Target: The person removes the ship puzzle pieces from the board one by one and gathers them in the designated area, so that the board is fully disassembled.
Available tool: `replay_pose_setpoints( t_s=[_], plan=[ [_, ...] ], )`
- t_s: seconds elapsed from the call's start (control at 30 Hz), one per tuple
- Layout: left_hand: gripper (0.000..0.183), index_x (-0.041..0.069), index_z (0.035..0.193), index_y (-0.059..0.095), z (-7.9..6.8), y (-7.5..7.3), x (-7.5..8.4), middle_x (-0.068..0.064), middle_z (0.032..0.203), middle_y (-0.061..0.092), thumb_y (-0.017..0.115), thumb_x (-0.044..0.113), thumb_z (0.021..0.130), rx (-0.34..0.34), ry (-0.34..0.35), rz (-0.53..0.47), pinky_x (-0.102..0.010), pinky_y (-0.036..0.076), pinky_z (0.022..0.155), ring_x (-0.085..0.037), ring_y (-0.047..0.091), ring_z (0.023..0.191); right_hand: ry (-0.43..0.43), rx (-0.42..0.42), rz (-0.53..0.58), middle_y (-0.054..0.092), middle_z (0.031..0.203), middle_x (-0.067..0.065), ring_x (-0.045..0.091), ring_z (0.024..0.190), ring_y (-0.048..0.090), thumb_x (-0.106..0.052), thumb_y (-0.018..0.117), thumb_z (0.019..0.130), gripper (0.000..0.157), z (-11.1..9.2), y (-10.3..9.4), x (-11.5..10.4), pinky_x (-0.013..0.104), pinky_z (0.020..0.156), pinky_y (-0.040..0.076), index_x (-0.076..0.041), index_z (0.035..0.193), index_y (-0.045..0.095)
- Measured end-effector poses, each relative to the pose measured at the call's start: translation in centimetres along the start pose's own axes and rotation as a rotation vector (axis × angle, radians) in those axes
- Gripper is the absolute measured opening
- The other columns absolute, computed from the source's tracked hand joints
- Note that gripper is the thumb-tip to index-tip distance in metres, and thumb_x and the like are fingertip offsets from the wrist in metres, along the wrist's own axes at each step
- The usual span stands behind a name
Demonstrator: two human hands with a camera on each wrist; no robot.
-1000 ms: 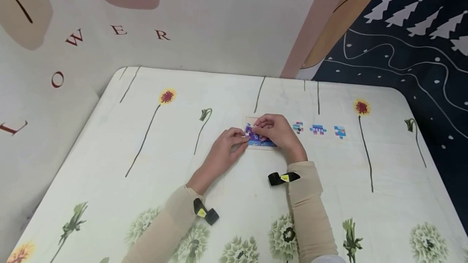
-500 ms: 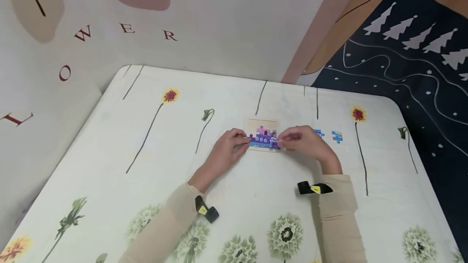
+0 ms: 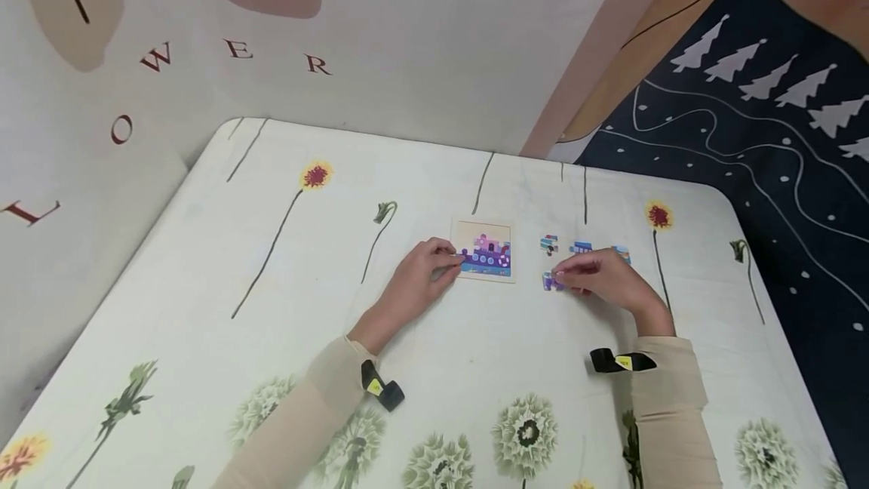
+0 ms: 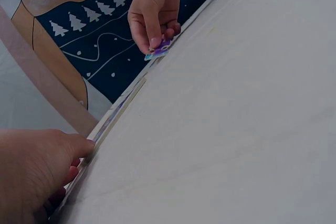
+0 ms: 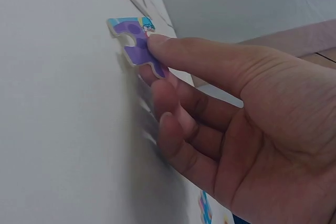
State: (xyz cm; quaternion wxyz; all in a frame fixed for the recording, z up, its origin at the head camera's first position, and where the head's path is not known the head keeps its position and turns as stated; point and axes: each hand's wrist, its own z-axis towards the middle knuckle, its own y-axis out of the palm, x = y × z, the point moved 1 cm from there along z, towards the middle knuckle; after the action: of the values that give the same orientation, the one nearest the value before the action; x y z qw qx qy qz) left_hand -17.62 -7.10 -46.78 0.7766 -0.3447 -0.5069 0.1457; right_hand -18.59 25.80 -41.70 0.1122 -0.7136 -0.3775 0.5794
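A small square puzzle tray (image 3: 470, 231) lies mid-table, its assembled pieces forming a purple and pink ship over blue water; the upper part is bare beige. My left hand (image 3: 417, 278) grips the tray's left edge between thumb and fingers, seen edge-on in the left wrist view. To the right of the tray, my right hand (image 3: 607, 278) pinches a purple and light-blue puzzle piece (image 5: 137, 51) between thumb and index finger. In the right wrist view this piece is tilted, close over the cloth, with the other fingers loosely curled below it.
Behind the right hand, a row of loose puzzle pieces lies on the flower-printed cloth: one at the left (image 3: 549, 244), a blue piece (image 3: 580, 247) and another piece (image 3: 621, 251) partly behind the hand. Printed walls (image 3: 421, 59) border the table's far side.
My right hand has moved from over the tray out to the right, carrying the purple piece. The ship picture has come into view. My left hand stays at the tray's left edge.
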Motion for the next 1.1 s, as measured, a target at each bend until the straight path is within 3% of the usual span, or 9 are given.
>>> replay_pose_setpoints(
  t_s=[0.17,0.73,1.1],
  plan=[
    [0.021,0.003,0.116,0.078,0.1,0.1,0.0,-0.009,0.12,0.066,0.073,0.01,0.097,-0.003,0.0,0.005,-0.039,0.05,0.096,-0.027,0.061,0.11,-0.02,0.041,-0.032,0.074,0.1,0.009,0.016,0.077,0.058,-0.016,0.072,0.098,0.019,0.3,0.3,0.3,0.028,0.065,0.051,-0.003,0.112,0.079],
    [0.021,0.003,0.116,0.079,-0.1,0.0,0.0,-0.009,0.119,0.067,0.074,0.01,0.097,0.01,0.01,0.017,-0.04,0.051,0.096,-0.027,0.061,0.109,-0.007,0.098,-0.087,0.072,0.105,0.01,0.023,0.088,0.055,-0.014,0.072,0.099,0.016,0.8,0.9,0.5,0.028,0.072,0.048,-0.006,0.111,0.079],
    [0.022,0.003,0.116,0.079,-0.1,0.1,0.0,-0.009,0.119,0.066,0.075,0.01,0.096,0.014,0.01,0.007,-0.041,0.05,0.095,-0.028,0.061,0.109,-0.001,0.14,-0.051,0.073,0.101,0.01,0.021,0.085,0.057,-0.015,0.074,0.098,0.016,0.8,1.1,1.0,0.028,0.073,0.048,-0.004,0.108,0.079]
  ],
)
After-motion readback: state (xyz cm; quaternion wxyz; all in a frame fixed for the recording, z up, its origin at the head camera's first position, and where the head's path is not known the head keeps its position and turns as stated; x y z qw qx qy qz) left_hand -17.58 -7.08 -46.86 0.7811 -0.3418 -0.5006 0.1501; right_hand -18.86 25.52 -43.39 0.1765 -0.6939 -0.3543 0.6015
